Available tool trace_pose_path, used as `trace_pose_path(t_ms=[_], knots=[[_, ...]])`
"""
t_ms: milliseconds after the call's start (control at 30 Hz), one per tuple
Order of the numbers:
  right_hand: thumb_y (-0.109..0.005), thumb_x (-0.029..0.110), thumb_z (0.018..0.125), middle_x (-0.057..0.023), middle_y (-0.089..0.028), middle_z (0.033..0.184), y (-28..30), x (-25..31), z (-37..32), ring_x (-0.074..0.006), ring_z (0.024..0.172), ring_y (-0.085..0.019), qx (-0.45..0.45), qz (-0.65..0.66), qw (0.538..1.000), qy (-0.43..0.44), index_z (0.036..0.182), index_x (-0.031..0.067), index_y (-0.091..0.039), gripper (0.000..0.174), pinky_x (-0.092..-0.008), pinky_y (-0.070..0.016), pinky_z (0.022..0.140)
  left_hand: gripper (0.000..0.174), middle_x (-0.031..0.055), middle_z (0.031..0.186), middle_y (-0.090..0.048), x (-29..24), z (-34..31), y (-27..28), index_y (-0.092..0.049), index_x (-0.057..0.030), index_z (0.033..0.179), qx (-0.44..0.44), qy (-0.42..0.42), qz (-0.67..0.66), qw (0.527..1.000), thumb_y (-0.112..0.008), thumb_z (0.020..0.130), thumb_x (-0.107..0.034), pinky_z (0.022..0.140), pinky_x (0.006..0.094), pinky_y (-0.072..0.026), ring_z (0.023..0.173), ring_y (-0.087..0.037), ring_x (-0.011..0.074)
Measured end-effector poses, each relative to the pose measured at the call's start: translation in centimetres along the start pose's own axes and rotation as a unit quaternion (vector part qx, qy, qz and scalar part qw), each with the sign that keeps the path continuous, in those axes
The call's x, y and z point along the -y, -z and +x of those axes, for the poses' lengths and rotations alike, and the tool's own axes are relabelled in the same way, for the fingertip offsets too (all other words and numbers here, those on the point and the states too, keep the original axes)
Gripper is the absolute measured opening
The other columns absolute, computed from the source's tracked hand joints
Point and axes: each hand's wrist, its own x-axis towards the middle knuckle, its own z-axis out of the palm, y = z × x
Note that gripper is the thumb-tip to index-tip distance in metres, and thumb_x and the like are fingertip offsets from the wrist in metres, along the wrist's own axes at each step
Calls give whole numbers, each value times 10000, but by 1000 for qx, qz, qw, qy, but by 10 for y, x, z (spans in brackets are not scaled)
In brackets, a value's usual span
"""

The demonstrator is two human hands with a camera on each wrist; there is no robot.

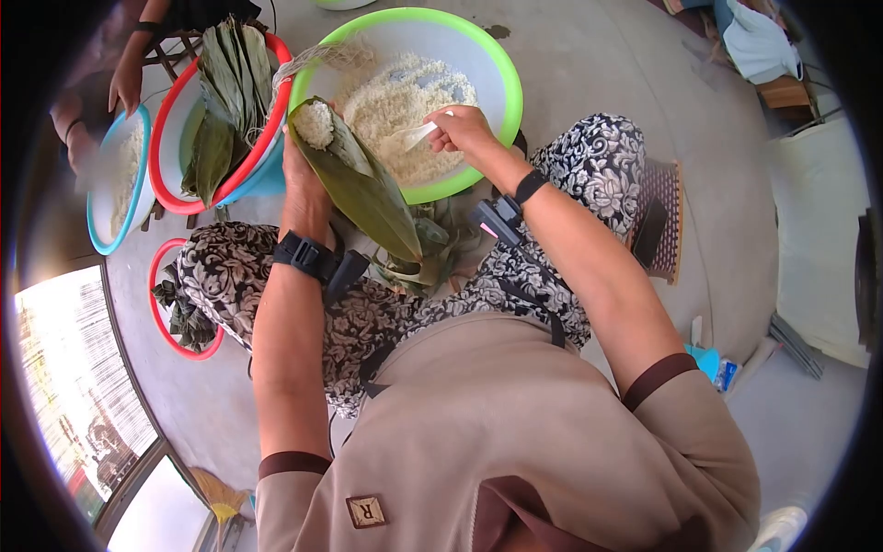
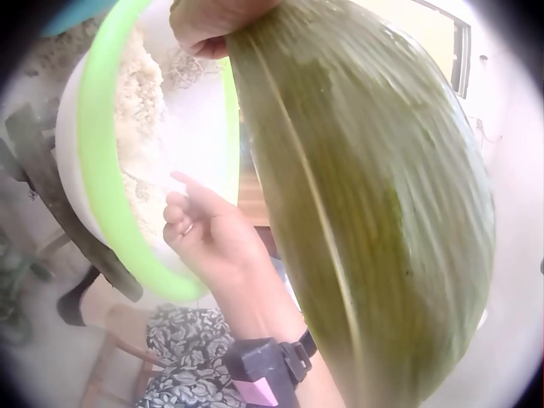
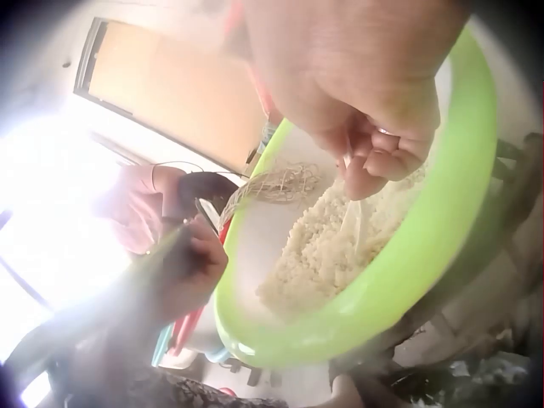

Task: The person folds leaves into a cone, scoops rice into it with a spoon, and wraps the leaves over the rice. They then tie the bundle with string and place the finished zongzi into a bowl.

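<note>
My left hand grips a long green leaf that is curved into a trough, its pointed end hanging toward my lap. A clump of white rice sits in the leaf's upper end. In the left wrist view, the leaf's broad ribbed face fills the right side. With thumb and fingers, my right hand pinches the handle of a white spoon. The spoon's bowl is down in the loose rice inside a green-rimmed basin.
A bundle of string hangs over the basin's left rim. Beside it, a red-rimmed basin holds more leaves. Another person's hand is near a blue-rimmed basin. Dark wrapped bundles lie in a red-rimmed container at lower left.
</note>
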Motion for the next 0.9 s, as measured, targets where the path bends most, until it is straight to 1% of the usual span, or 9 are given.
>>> trace_pose_path(t_ms=[200, 267, 400, 467, 500, 600, 667, 767, 900], knots=[[-540, 158, 925, -48, -629, 751, 11, 49, -26, -99, 570, -576, 12, 74, 995, 61, 1008, -10, -659, 221, -219, -451, 531, 398, 92, 969, -649, 12, -4, -11, -596, -32, 1133, -33, 2, 31, 999, -439, 986, -367, 773, 356, -526, 869, -623, 220], [-524, 146, 908, -61, -649, 716, 10, 71, -39, -107, 545, -594, -8, 53, 986, 159, 975, -23, -661, 228, -242, -461, 528, 395, 82, 976, -652, 21, -7, -24, -599, -53, 1139, -77, 30, 4, 997, -426, 987, -374, 770, 365, -527, 863, -623, 224], [-518, 132, 945, -41, -624, 749, -5, 102, -59, -95, 585, -574, -17, 3, 969, 246, 1024, -2, -666, 215, -223, -469, 578, 384, 69, 987, -638, 35, -12, -43, -577, -76, 1138, -32, 79, 9, 996, -407, 992, -388, 760, 381, -529, 868, -622, 235], [-536, 102, 937, -54, -641, 771, -18, 104, -63, -102, 593, -585, -62, -122, 902, 409, 1018, 16, -675, 182, -242, -480, 601, 359, 56, 1003, -628, 38, -18, -52, -559, -87, 1148, -33, 86, 26, 995, -403, 998, -374, 750, 373, -530, 871, -619, 225], [-576, 102, 881, -158, -655, 802, -23, 105, -63, -299, 705, -647, -96, -171, 843, 501, 959, 11, -657, 144, -374, -516, 656, 346, 54, 1001, -628, 39, -21, -56, -561, -91, 1146, -13, 82, 22, 996, -406, 999, -364, 744, 366, -530, 868, -619, 214], [-567, 81, 880, -158, -660, 818, -24, 109, -72, -313, 714, -646, -119, -175, 821, 531, 956, 8, -657, 139, -380, -519, 659, 309, 51, 971, -633, 39, -23, -64, -574, -96, 1123, 5, 72, 2, 997, -423, 998, -335, 739, 345, -530, 867, -619, 184], [-552, 86, 906, -129, -663, 772, -15, 111, -77, -238, 647, -648, -109, -163, 841, 504, 964, 12, -662, 145, -335, -515, 607, 288, 50, 951, -635, 38, -23, -62, -580, -89, 1103, 14, 72, 26, 997, -438, 995, -316, 742, 331, -524, 853, -619, 175], [-533, 143, 955, -64, -633, 670, -2, 110, -75, -81, 524, -576, -105, -55, 915, 385, 984, 12, -670, 192, -244, -468, 503, 274, 48, 935, -635, 37, -27, -68, -585, -83, 1082, 31, 53, 50, 997, -458, 986, -307, 720, 316, -520, 832, -616, 167], [-526, 124, 946, -68, -639, 681, 5, 100, -67, -91, 523, -580, -111, -43, 927, 356, 979, 0, -669, 192, -248, -471, 505, 270, 48, 893, -636, 37, -30, -70, -595, -77, 1049, 45, 64, 27, 997, -479, 973, -308, 681, 312, -518, 785, -614, 168]])
